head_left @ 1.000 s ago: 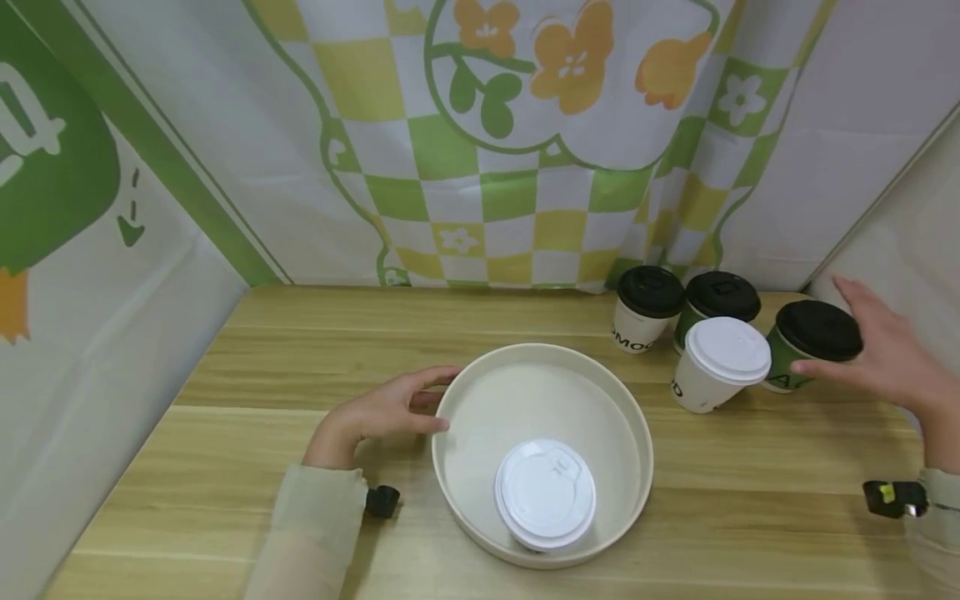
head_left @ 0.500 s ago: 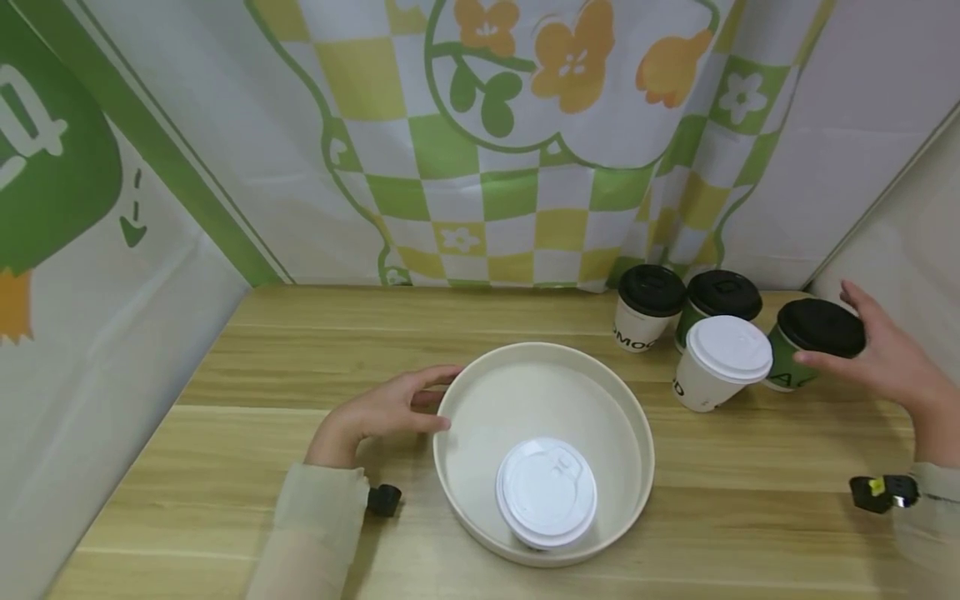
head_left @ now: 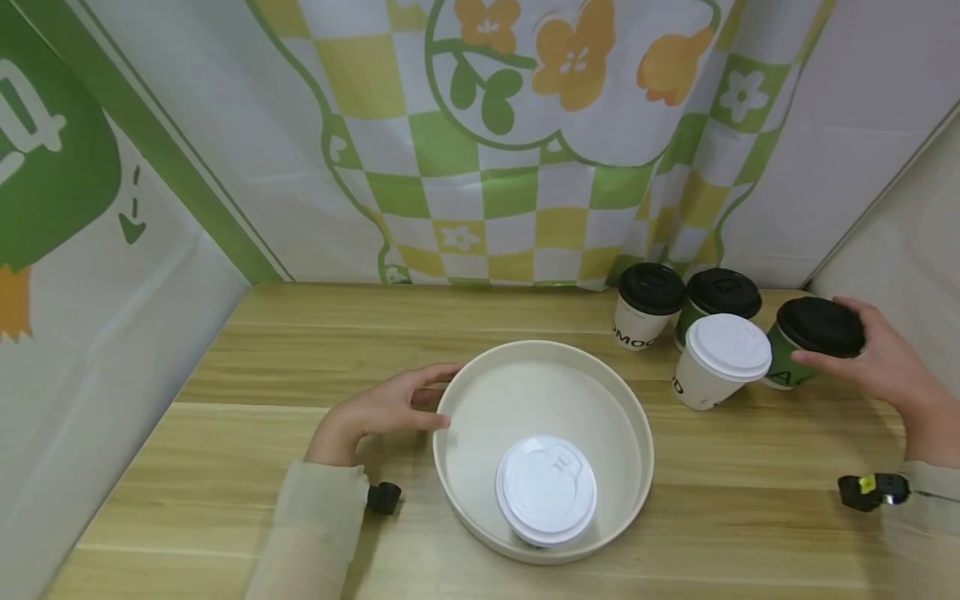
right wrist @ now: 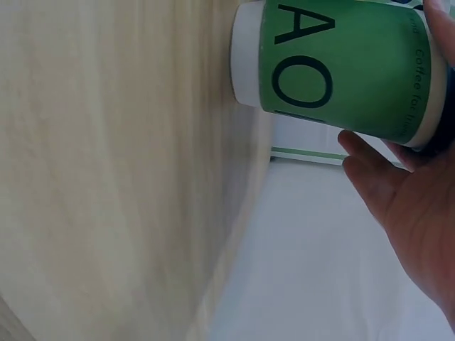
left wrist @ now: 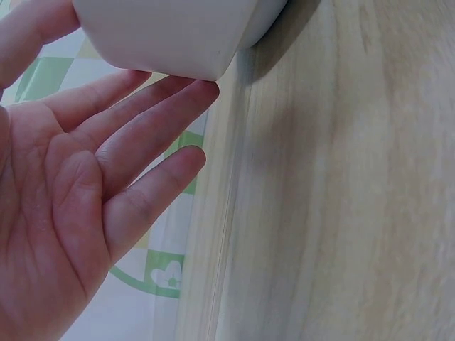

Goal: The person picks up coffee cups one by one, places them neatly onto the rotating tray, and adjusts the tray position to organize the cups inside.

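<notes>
My left hand (head_left: pixel 390 407) holds the side of a round cream tray (head_left: pixel 517 396), thumb over the rim and fingers against the outer wall. In the left wrist view those fingers (left wrist: pixel 153 131) reach the base of the tray. A paper coffee cup with a white lid (head_left: pixel 546 492) stands in the tray's near part. At the far right, my right hand (head_left: pixel 888 362) grips a green coffee cup (head_left: pixel 784 360) around its black lid (head_left: pixel 819 325), thumb in front and fingers behind. In the right wrist view the green cup's sleeve (right wrist: pixel 334 67) shows large dark letters.
Left of the green cup stand a white cup with a white lid (head_left: pixel 723 362), a green cup with a black lid (head_left: pixel 722 293) and a white cup with a black lid (head_left: pixel 645 308). Behind the wooden table (head_left: pixel 300 333) hangs a checkered, flowered cloth (head_left: pixel 510 200).
My right hand has moved slightly left, and its raised fingers have come down and closed in around the green cup's lid. The left hand and the tray hold their place.
</notes>
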`<state>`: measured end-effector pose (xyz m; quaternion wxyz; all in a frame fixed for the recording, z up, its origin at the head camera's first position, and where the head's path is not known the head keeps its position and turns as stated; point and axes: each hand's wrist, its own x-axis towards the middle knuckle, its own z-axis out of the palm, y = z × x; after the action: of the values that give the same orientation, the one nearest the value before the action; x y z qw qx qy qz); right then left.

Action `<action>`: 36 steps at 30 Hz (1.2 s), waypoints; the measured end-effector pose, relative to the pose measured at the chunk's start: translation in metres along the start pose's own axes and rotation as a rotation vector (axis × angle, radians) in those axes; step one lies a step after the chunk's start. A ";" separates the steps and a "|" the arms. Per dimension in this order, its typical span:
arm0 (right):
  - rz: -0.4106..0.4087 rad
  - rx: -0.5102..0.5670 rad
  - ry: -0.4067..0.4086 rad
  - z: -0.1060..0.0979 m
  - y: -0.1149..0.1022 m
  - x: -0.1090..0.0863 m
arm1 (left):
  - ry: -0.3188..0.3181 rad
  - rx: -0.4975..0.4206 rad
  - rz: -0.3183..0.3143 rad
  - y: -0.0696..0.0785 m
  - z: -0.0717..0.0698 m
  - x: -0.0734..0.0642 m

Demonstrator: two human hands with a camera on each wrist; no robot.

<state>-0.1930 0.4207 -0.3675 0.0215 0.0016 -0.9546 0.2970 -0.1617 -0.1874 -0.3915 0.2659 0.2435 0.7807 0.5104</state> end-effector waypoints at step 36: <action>-0.020 0.271 0.263 0.011 0.003 -0.017 | -0.011 -0.011 0.011 0.000 -0.001 0.000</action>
<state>-0.1766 0.4163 -0.3791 0.1488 -0.0248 -0.8948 0.4203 -0.1620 -0.1882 -0.3908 0.2685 0.2491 0.7751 0.5148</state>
